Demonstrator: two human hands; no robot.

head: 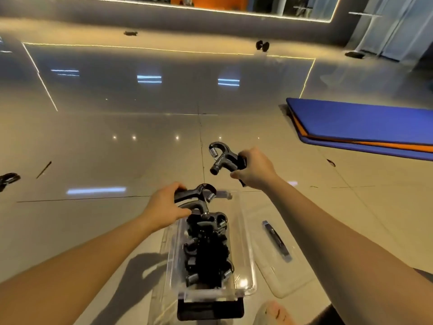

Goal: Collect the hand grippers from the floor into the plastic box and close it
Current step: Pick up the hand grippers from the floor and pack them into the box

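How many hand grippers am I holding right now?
2. One hand gripper in the left hand, over the plastic box; the other hand gripper in the right hand, beyond it.

Blue mat (pixel 363 120) with an orange layer sits on the shiny tile floor (pixel 117 137) off right, curtains (pixel 398 26) way back.

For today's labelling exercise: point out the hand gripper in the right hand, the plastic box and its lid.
Right-held hand gripper (pixel 222 159): head view, black centre body.
Plastic box (pixel 244 240): head view, clear right wall.
Lid (pixel 288 276): head view, clear panel.
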